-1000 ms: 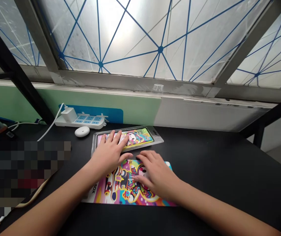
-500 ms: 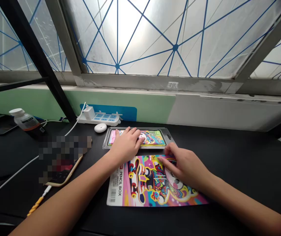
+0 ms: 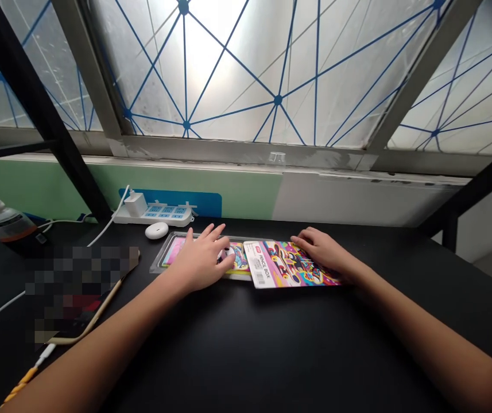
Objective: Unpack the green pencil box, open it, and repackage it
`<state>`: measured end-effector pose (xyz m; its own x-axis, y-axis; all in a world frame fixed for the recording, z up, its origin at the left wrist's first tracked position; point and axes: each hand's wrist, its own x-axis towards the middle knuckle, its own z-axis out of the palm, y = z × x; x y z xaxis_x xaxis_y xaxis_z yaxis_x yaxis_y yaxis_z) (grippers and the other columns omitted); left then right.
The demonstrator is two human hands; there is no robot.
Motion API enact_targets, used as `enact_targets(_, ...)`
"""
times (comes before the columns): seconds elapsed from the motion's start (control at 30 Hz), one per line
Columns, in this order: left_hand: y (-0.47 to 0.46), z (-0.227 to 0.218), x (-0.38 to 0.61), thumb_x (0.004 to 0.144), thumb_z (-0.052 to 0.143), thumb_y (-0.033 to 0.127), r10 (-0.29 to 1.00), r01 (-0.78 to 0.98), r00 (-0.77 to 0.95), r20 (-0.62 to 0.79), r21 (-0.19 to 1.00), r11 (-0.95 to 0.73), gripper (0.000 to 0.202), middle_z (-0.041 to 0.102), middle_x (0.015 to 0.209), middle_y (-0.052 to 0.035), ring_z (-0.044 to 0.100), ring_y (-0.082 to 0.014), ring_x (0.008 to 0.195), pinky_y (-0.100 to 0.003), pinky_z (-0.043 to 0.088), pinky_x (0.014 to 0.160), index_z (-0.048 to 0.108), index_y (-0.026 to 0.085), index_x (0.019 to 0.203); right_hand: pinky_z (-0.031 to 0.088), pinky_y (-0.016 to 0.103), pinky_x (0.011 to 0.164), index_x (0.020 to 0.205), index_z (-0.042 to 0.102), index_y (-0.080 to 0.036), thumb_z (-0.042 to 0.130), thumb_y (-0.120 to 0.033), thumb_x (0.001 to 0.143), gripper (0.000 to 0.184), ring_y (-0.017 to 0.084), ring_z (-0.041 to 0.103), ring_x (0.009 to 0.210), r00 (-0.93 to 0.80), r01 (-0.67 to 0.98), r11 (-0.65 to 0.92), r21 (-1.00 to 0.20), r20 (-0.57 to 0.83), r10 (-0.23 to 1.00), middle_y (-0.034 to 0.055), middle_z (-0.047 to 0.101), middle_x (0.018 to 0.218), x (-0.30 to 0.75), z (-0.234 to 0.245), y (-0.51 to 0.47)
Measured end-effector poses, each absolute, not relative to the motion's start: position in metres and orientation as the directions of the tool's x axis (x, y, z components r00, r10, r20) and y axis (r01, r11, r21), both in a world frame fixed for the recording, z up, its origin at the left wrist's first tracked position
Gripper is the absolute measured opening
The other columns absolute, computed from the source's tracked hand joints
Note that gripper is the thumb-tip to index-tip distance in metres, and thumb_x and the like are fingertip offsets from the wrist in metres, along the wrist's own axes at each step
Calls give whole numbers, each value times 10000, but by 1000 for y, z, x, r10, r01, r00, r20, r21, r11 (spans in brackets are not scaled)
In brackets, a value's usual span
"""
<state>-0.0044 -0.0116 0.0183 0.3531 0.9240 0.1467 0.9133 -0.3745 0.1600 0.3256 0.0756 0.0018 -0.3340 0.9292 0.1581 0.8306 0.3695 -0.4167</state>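
Barely visible, a blister pack [image 3: 239, 256] lies under the left hand [image 3: 198, 258], grip spread.

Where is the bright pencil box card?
In the head view, the pencil box card lies on the black desk under the right hand, its left end over the clear plastic pack that the left hand rests on.

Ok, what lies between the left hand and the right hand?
Between the left hand and right hand, the head view shows a printed PENCIL BOX card lying over a clear plastic blister tray.
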Motion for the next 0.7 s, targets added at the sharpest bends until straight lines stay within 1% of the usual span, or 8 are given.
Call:
enact_targets(0.07,-14,17,0,997,370,510,914,902,365,175,175,-394,404,336,1610,-115,255,-338,1497,-720,198,1125,626,235,1146,442,326,744,827,639,-222,474,-602,919,425,217,610,844,-376,804,410,-431,167,911,70,670,950,311,3,65)
enact_targets(0.1,-15,15,1,996,367,523,914,899,366,178,187,-396,423,338,1608,-118,255,-334,1498,-714,200,1130,607,235,1191,445,324,738,873,646,-223,478,-601,921,416,215,613,848,-398,788,426,-444,160,903,67,677,961,303,3,58)
enact_targets(0.2,-14,10,3,991,338,575,924,900,358,134,214,-380,581,291,1625,-130,221,-346,1507,-712,159,1144,441,237,1451,426,310,645,927,646,-228,514,-641,894,435,209,609,769,-443,753,432,-496,104,891,47,692,889,287,4,44)
enact_targets(0.27,-12,8,2,990,304,609,928,905,359,95,210,-371,655,275,1631,-122,188,-349,1515,-706,111,1156,340,249,1536,400,300,598,912,657,-231,541,-674,863,460,206,603,729,-438,758,393,-521,40,898,37,697,841,286,4,42)
enact_targets(0.3,-11,8,1,990,287,619,928,906,363,80,204,-371,666,276,1632,-117,175,-346,1518,-698,94,1161,328,256,1547,394,297,593,896,666,-232,544,-685,855,470,204,602,723,-425,766,365,-528,9,905,34,700,831,288,4,45)
enact_targets(0.47,-11,9,-1,993,227,640,924,905,381,35,190,-381,672,269,1635,-108,152,-333,1525,-668,121,1170,361,274,1540,374,286,568,808,686,-229,581,-703,809,486,186,575,676,-348,813,257,-522,-82,934,16,678,744,318,4,69)
enact_targets(0.57,-11,10,-1,994,227,638,921,903,388,39,182,-388,672,278,1632,-110,166,-341,1521,-669,138,1165,377,267,1534,353,278,538,772,683,-227,626,-712,760,488,176,554,636,-336,821,242,-517,-96,937,3,645,685,328,4,77)
enact_targets(0.7,-11,10,0,995,240,629,920,901,389,51,187,-391,661,306,1622,-107,191,-349,1514,-672,159,1159,393,266,1526,355,277,541,750,680,-230,653,-711,729,482,174,554,642,-330,817,240,-524,-84,940,-1,651,692,328,6,76)
